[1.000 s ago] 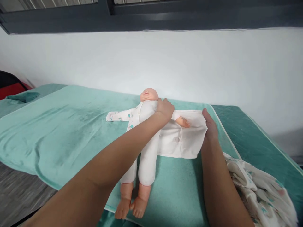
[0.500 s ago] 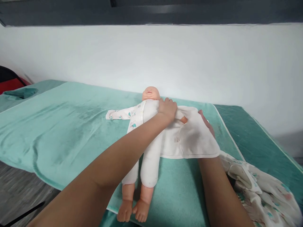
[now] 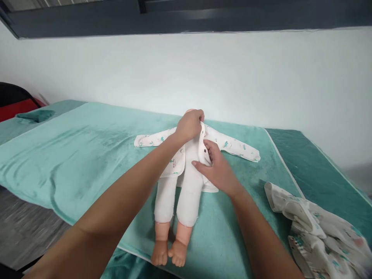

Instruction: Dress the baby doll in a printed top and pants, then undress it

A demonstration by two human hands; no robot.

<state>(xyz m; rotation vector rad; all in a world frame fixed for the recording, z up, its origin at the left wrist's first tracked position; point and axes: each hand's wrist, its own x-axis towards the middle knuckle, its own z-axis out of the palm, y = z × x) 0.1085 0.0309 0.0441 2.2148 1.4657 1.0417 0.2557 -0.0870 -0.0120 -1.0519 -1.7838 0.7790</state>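
Note:
A baby doll [image 3: 188,201] with a white cloth body lies on its back, feet towards me. A white printed baby shirt [image 3: 236,147] is on it, both sleeves stretched out sideways and the front parted over the torso. My left hand [image 3: 190,126] pinches the shirt's front edge near the neck and hides most of the doll's head. Lower on that same front panel, my right hand [image 3: 217,166] has its fingers curled round the edge, thumb over the belly. The doll's own hands are not visible.
Crumpled printed baby clothing [image 3: 325,232] lies at the right. A light green blanket [image 3: 87,155] covers the bed, with a darker green cover [image 3: 308,162] beside it. The white wall [image 3: 186,73] rises behind. A red and black item [image 3: 17,100] is at far left.
The right side of the shirt, earlier turned inside out, now lies with its sleeve stretched outward and its front panel over the doll. My right hand has moved left onto that panel's edge.

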